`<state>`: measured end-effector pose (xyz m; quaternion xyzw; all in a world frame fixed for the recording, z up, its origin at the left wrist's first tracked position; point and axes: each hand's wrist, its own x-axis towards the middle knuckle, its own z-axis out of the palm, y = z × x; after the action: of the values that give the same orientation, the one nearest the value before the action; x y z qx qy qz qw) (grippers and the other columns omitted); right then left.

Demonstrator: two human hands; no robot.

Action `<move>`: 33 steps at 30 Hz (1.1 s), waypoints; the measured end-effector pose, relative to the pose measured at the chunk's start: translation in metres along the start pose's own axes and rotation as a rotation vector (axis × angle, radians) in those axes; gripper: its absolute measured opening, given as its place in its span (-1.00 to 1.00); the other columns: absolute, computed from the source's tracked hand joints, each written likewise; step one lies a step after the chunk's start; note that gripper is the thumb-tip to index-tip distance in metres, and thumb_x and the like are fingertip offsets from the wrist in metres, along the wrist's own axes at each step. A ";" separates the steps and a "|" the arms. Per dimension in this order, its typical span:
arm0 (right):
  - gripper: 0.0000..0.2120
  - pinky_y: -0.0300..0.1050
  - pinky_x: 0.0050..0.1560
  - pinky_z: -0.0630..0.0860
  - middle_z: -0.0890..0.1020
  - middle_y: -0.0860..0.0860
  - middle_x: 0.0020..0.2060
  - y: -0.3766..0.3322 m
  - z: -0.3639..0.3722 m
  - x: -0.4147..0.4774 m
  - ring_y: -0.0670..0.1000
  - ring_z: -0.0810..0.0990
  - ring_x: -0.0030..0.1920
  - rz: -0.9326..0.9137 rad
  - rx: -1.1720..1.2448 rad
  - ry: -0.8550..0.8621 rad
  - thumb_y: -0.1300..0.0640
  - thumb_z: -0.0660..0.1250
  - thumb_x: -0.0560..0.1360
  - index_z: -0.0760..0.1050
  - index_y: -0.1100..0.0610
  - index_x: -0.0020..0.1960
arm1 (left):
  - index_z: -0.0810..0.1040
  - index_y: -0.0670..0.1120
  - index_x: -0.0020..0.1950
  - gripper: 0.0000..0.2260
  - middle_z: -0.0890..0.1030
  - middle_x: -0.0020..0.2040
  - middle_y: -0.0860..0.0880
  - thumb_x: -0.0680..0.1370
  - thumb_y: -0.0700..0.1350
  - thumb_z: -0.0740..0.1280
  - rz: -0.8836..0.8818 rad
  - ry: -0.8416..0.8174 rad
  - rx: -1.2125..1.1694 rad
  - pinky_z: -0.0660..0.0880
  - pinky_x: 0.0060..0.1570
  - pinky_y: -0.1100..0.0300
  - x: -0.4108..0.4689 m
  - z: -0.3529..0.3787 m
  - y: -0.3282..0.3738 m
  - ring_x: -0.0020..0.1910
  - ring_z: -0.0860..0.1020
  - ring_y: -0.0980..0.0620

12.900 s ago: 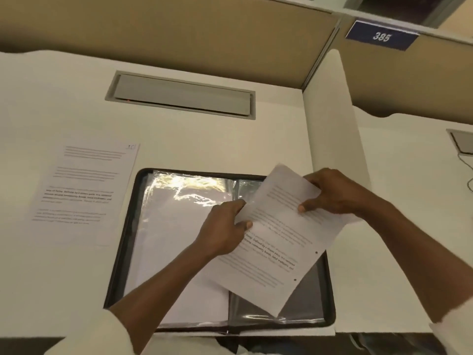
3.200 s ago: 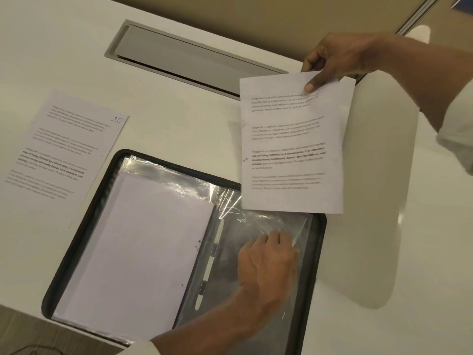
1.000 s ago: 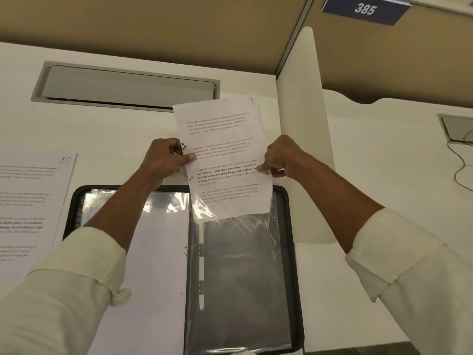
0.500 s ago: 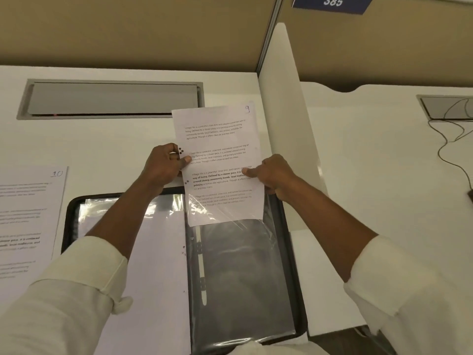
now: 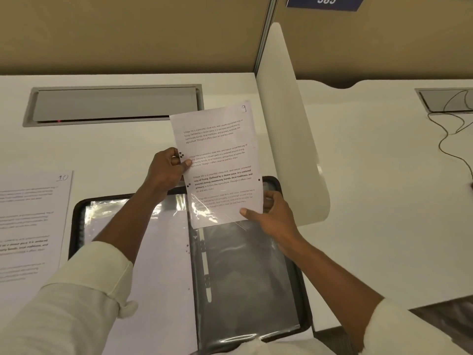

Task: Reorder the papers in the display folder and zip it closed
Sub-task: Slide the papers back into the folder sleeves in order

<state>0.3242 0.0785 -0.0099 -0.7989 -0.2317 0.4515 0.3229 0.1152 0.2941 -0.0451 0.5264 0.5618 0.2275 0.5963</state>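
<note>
An open black display folder [image 5: 305, 290] lies on the white desk in front of me. Its left side holds white sheets in clear sleeves. A printed sheet marked 9 [image 5: 217, 139] stands over the folder's top right, its bottom end inside the clear right-hand sleeve [image 5: 243, 272]. My left hand [image 5: 166, 172] pinches the sheet's left edge. My right hand [image 5: 273, 216] holds its lower right corner at the sleeve's mouth, thumb on top. A second printed sheet marked 10 [image 5: 30, 221] lies flat on the desk to the left.
A grey cable hatch [image 5: 112, 105] is set into the desk behind the folder. A white divider panel [image 5: 289, 129] stands just right of the folder. Beyond it lies another desk with a second hatch and dark cables [image 5: 453, 129]. Tan partition walls rise at the back.
Sheet 9 has slid a little deeper into the right sleeve. My right hand has moved down from the sheet's right edge to its lower right corner; my left hand keeps its hold.
</note>
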 end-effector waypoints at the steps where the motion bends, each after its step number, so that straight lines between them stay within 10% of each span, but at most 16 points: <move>1: -0.27 -0.09 0.19 0.63 0.67 -0.11 0.11 0.003 -0.001 0.000 -0.12 0.67 0.09 0.009 0.018 -0.001 -0.03 0.72 0.30 0.41 -0.01 0.32 | 0.62 -0.16 0.24 -0.81 0.78 0.02 0.00 0.63 -0.22 0.47 0.000 0.000 -0.004 0.72 -0.05 -0.09 0.000 -0.001 0.000 0.00 0.77 -0.06; 25: -0.81 -0.28 -0.22 0.62 0.77 0.03 -0.16 0.023 -0.003 -0.002 -0.06 0.71 -0.29 0.027 0.331 0.185 0.11 0.55 0.53 0.61 0.18 0.02 | 0.61 -0.13 0.28 -0.77 0.78 0.09 -0.03 0.63 -0.22 0.47 0.000 -0.021 0.020 0.70 0.06 -0.23 0.002 -0.003 -0.006 0.06 0.76 -0.10; 33: -0.69 -0.01 0.02 0.68 0.71 -0.02 -0.07 0.006 -0.006 0.028 -0.02 0.71 -0.04 -0.068 0.152 0.231 -0.14 0.51 0.54 0.55 0.00 0.15 | 0.63 -0.15 0.24 -0.78 0.78 0.06 -0.06 0.61 -0.21 0.50 -0.020 -0.062 0.039 0.69 0.11 -0.22 -0.003 0.002 -0.009 0.03 0.76 -0.13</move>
<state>0.3432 0.0904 -0.0280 -0.8103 -0.1849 0.3619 0.4223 0.1135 0.2882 -0.0521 0.5391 0.5524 0.1943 0.6054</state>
